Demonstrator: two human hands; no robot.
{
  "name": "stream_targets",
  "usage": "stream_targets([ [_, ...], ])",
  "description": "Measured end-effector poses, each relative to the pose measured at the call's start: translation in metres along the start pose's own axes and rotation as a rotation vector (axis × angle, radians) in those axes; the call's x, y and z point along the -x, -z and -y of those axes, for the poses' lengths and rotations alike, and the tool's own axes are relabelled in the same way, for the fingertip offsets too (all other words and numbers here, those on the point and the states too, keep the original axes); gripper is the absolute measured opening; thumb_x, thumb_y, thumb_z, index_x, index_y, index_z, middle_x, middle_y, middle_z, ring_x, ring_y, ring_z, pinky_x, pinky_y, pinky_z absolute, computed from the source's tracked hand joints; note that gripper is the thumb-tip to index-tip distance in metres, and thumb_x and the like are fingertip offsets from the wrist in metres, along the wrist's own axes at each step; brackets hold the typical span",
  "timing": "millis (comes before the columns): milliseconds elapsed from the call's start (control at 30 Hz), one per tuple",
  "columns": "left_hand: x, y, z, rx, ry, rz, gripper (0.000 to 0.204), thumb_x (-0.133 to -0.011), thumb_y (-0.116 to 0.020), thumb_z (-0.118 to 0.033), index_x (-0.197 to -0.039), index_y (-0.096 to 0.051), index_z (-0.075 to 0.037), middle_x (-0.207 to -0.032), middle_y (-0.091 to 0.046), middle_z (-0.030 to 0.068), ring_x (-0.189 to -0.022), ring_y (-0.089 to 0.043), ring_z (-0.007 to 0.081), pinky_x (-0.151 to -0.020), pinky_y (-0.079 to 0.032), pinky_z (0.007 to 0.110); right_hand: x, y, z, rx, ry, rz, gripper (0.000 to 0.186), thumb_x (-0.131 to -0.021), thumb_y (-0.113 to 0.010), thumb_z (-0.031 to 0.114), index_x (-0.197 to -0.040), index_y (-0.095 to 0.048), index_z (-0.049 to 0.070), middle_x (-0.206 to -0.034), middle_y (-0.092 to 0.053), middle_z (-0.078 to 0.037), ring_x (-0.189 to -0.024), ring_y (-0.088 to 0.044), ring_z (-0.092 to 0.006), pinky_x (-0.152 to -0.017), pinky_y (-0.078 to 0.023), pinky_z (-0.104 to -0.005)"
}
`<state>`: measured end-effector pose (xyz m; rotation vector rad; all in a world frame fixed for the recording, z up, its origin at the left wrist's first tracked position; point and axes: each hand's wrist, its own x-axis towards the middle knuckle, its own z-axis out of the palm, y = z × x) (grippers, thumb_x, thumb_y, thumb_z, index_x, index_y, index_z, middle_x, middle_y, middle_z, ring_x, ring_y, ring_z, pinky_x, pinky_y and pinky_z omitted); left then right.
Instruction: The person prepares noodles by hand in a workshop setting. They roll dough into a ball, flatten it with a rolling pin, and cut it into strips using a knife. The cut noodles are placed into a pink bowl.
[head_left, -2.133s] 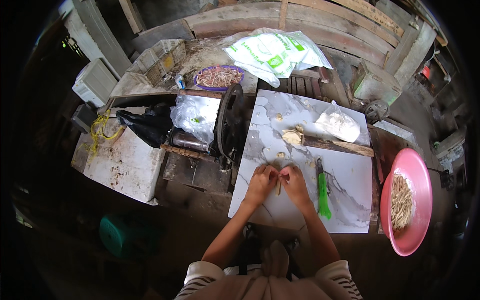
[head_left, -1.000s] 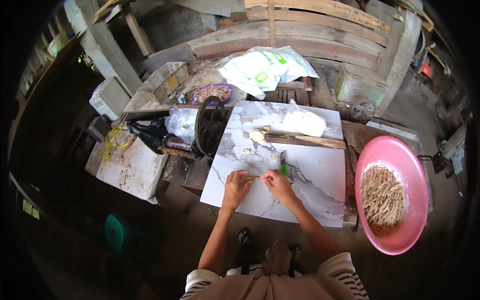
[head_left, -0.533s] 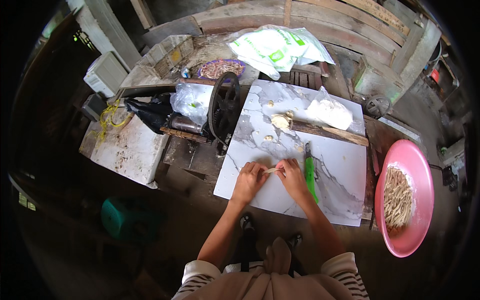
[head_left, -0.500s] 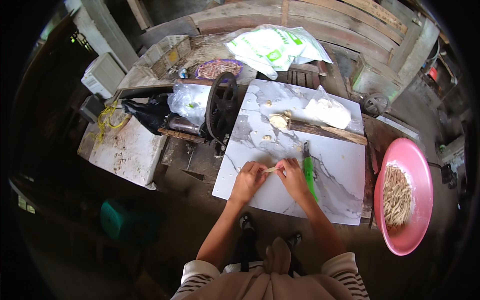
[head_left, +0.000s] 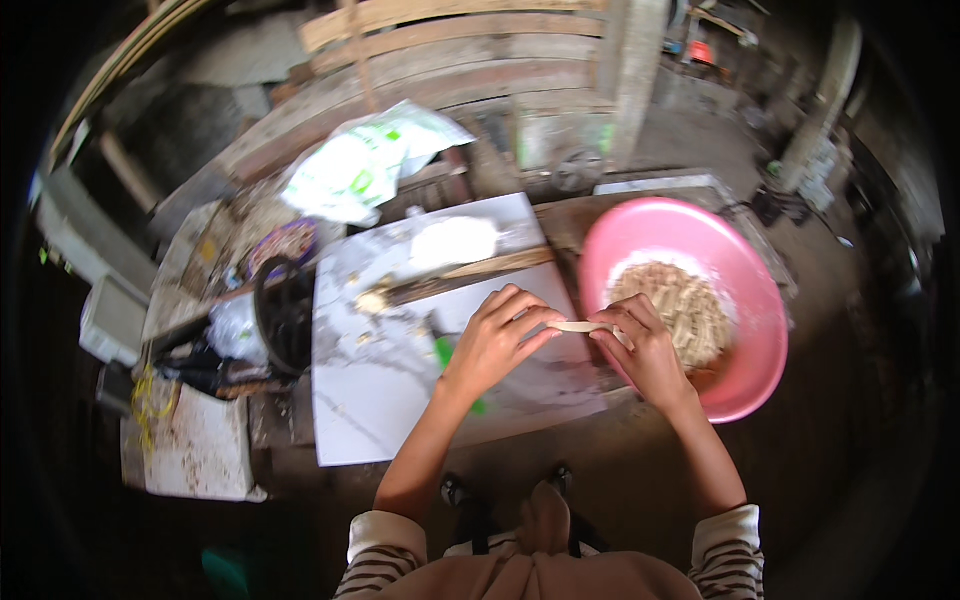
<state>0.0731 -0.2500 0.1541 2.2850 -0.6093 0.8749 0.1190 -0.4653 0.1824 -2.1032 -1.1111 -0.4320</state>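
Observation:
A short pale strip (head_left: 576, 326) that looks like dough is stretched between my two hands. My left hand (head_left: 500, 338) pinches one end, thumb against fingertips, above the right part of the marble-patterned board (head_left: 375, 410). Its other end is pinched in my right hand (head_left: 645, 350), over the near left side of the pink basin (head_left: 757, 310). Inside that basin lies a heap of similar pale strips (head_left: 675, 305) dusted with white powder. Beyond my left wrist, a green-handled knife (head_left: 445, 352) lies on the board, partly covered by my arm.
Across the board lies a dark wooden stick (head_left: 470, 274), with a pale lump (head_left: 372, 301) at its left end and a white bag (head_left: 453, 241) behind. Left of the board stands a dark wheel (head_left: 280, 315). White-and-green sacks (head_left: 370, 165) and a purple basket (head_left: 284, 248) sit farther back.
My view has swung to the right. Both hands have lifted off the board and moved right to the pink basin, still holding the strip between them.

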Motion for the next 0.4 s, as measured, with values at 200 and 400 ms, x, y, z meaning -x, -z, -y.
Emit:
stream_targets([
  [200, -0.081, -0.141, -0.023, 0.083, -0.027, 0.348, 0.016, -0.078, -0.069, -0.019, -0.091, -0.067, -0.009, -0.086, -0.061, 0.0045, -0.083, -0.061, 0.0225, -0.074, -0.049, 0.035, 0.055, 0.083, -0.103, 0.099, -0.305, 0.104, 0.009, -0.079, -0.067, 0.005, -0.086, -0.063, 0.001, -0.084, -0.059, -0.013, -0.084, -0.059, -0.0327, -0.074, -0.049, -0.0407],
  [400, -0.119, -0.241, -0.026, -0.098, -0.028, 0.668, 0.015, -0.081, -0.066, -0.020, -0.092, -0.066, -0.010, -0.092, -0.061, 0.0046, -0.089, -0.062, 0.0234, -0.080, -0.051, 0.038, 0.088, 0.085, -0.205, 0.315, -0.391, 0.323, 0.016, -0.084, -0.064, 0.013, -0.098, -0.064, 0.006, -0.090, -0.060, -0.012, -0.090, -0.061, -0.0292, -0.077, -0.052, -0.0378],
])
